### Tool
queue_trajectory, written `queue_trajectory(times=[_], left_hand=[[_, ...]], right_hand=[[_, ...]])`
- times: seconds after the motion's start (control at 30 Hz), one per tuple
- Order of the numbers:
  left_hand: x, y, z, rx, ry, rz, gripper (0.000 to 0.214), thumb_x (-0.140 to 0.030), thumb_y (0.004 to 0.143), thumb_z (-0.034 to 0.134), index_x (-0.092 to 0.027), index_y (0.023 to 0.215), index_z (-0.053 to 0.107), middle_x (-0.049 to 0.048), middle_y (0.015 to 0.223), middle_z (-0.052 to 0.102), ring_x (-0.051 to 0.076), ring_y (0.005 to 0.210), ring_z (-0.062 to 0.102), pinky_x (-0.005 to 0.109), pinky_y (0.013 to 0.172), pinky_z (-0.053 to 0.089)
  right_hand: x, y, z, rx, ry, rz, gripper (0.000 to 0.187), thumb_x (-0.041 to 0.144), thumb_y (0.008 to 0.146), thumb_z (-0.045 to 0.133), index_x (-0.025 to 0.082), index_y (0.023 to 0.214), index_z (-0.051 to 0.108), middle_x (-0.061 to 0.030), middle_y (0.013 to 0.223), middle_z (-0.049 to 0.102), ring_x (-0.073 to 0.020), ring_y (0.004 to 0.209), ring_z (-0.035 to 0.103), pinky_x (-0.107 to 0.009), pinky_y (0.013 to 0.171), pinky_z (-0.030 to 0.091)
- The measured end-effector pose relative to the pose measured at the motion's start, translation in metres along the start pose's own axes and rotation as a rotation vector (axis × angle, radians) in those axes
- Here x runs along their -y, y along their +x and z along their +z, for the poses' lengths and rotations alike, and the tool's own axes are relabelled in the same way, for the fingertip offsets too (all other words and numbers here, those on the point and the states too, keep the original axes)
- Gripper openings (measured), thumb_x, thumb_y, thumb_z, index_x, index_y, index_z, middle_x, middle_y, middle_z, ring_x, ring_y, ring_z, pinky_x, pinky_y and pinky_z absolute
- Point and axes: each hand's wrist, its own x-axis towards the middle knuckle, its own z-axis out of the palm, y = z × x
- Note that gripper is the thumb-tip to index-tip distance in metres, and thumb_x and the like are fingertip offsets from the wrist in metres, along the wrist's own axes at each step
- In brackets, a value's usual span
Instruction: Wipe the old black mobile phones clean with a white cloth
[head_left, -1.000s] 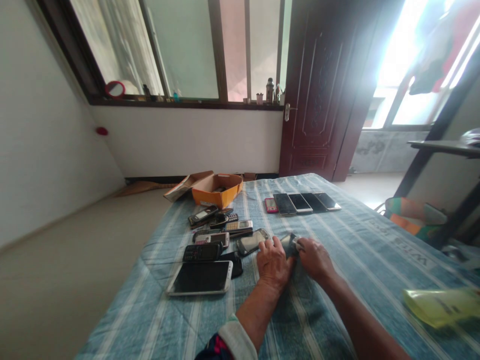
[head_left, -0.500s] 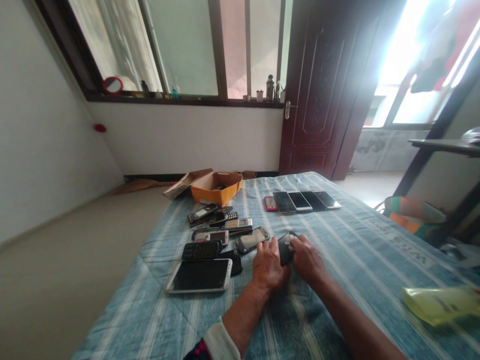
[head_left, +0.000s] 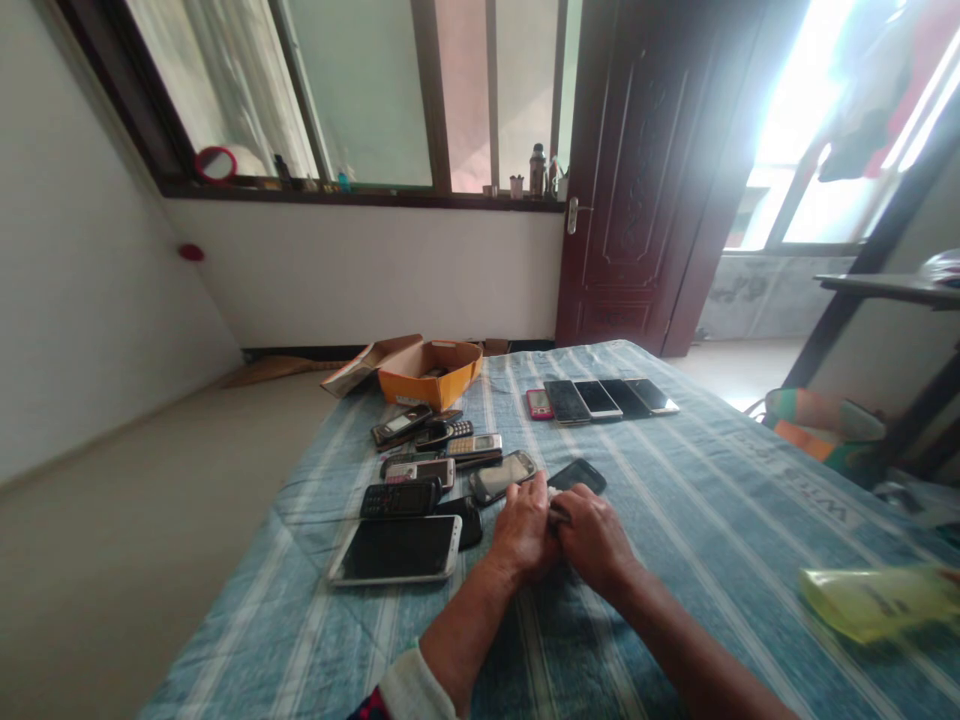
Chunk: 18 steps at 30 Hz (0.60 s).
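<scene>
My left hand is closed round the near end of a dark smartphone, whose far end sticks out beyond my knuckles. My right hand, also closed, pinches a small whitish cloth against the phone's near left part. Most of the cloth and the phone's lower half are hidden by my fingers. Just left of my left hand lies a touchscreen phone with a pale screen. Farther left are a large white-framed smartphone, a black keypad phone and several other old phones.
A striped blue cloth covers the table. Toward the back stand an orange cardboard box and its lid. Several smartphones lie in a row beside a small pink phone. A yellow plastic packet lies at right.
My right hand has moved slightly left and down with the cloth, toward my left hand. The phone has been tilted or turned, so its far end now shows beyond my hands.
</scene>
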Motion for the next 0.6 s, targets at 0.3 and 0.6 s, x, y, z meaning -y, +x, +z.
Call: queue_trajectory(times=[0.3, 0.6], left_hand=[[0.002, 0.0, -0.002, 0.024, -0.011, 0.025, 0.089, -0.03, 0.064, 0.063, -0.01, 0.143, 0.03, 0.0138, 0.129, 0.057, 0.03, 0.119, 0.048, 0.034, 0.098, 0.042], [0.003, 0.0, 0.001, -0.012, -0.035, 0.021, 0.094, -0.033, 0.056, 0.07, -0.012, 0.14, 0.035, 0.0122, 0.132, 0.055, 0.03, 0.121, 0.046, 0.033, 0.095, 0.044]], right_hand=[[-0.004, 0.002, 0.001, 0.049, 0.046, -0.047, 0.023, 0.003, 0.07, 0.048, 0.018, 0.074, 0.064, -0.0022, 0.079, 0.059, -0.0135, 0.075, 0.054, -0.022, 0.066, 0.034], [-0.029, 0.014, -0.019, 0.019, -0.22, 0.092, 0.032, 0.004, 0.081, 0.04, 0.02, 0.09, 0.067, -0.0039, 0.09, 0.058, -0.0134, 0.073, 0.053, -0.024, 0.061, 0.028]])
